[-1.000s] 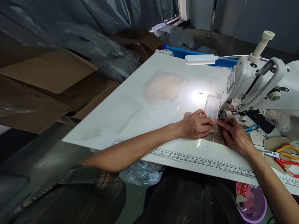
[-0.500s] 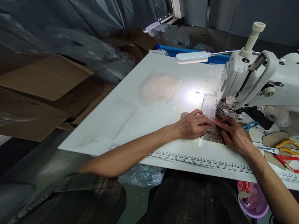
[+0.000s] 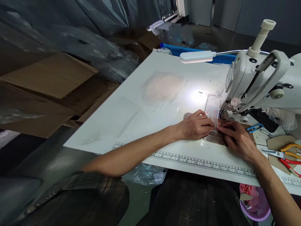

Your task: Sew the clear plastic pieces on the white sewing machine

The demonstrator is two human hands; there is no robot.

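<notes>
A piece of sheer fabric with small pink-red spots (image 3: 213, 112) lies at the needle area of a white sewing machine (image 3: 255, 80). My left hand (image 3: 196, 126) rests on its left side, fingers bent and pressed together on the fabric edge. From the right, my right hand (image 3: 238, 136) pinches the near edge with thumb and forefinger, just in front of the presser foot (image 3: 223, 114). Both hands touch the same fabric, their fingertips almost meeting. Under them is a brownish metal plate (image 3: 217, 138). Part of the fabric is hidden beneath the left fingers.
A printed ruler (image 3: 204, 163) runs along the table's front edge. Blue thread snips (image 3: 254, 128), orange-handled scissors (image 3: 279, 153) and red-handled pliers (image 3: 288, 163) lie at right. A lamp (image 3: 197, 56) lights the table (image 3: 131, 110). Cardboard boxes (image 3: 51, 75) stand left; a purple basket (image 3: 258, 208) sits below.
The view has shifted slightly, so the machine and table appear a little farther right. Both hands stay at the fabric, with only a slight shift of the right fingers.
</notes>
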